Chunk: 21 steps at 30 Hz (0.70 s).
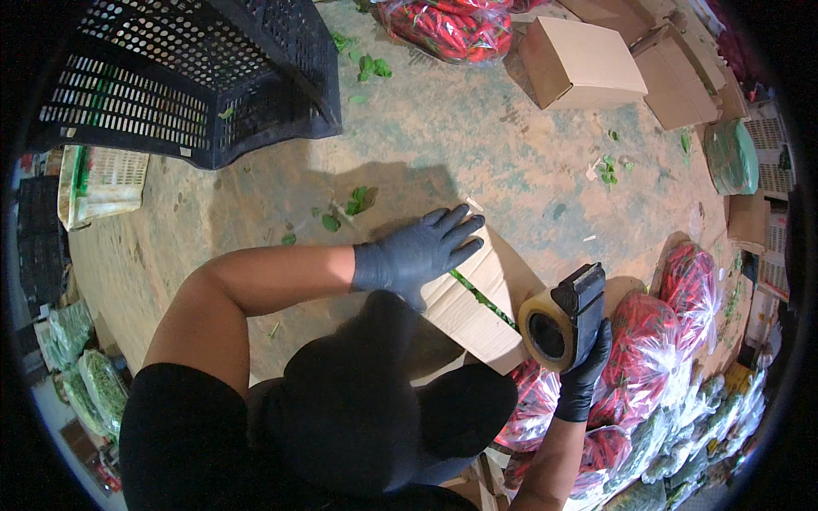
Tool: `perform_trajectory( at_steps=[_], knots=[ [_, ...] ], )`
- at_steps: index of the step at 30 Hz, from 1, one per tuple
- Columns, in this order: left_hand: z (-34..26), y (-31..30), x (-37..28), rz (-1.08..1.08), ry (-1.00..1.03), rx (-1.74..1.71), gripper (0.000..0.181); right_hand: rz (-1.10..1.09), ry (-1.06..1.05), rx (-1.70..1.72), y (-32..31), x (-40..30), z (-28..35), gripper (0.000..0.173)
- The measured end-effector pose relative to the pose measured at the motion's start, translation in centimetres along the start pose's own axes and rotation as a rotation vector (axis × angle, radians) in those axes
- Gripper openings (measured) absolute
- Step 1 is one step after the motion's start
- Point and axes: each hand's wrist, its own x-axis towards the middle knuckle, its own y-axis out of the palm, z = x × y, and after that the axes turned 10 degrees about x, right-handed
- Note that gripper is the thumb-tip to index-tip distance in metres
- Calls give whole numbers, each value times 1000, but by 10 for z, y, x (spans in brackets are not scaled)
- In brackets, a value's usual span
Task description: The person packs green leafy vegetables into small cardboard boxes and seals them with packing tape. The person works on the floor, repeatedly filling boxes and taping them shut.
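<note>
My left hand point(422, 252), in a dark glove, rests flat with fingers apart across the far end of a small cardboard box point(466, 313). The box's top flaps almost meet, and green leaves point(484, 300) show through the narrow gap between them. At the right end of the box, my right hand point(585, 367), gloved too, grips a black tape dispenser point(583, 306). A wide roll of tan packing tape point(535, 322) sits on the dispenser, close to the box's edge. Whether the tape touches the box I cannot tell.
Clear bags of red chillies point(639, 358) stand along the right, with another chilli bag point(447, 32) at the far side. A closed cardboard box point(588, 64) is at the upper right. A black perforated crate point(211, 96) occupies the upper left. Loose leaves point(358, 201) lie scattered.
</note>
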Motion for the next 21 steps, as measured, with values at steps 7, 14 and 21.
perform_trajectory(
  at_steps=[7,14,21],
  knots=[
    [-8,-6,-6,7,-7,-51,111,172,106,-12,-9,5,7,45],
    [-2,12,-4,-63,-54,-65,103,200,119,-50,-3,12,21,46],
    [-5,14,-10,-74,-67,-21,95,197,-135,-530,-3,-1,20,46]
  ],
)
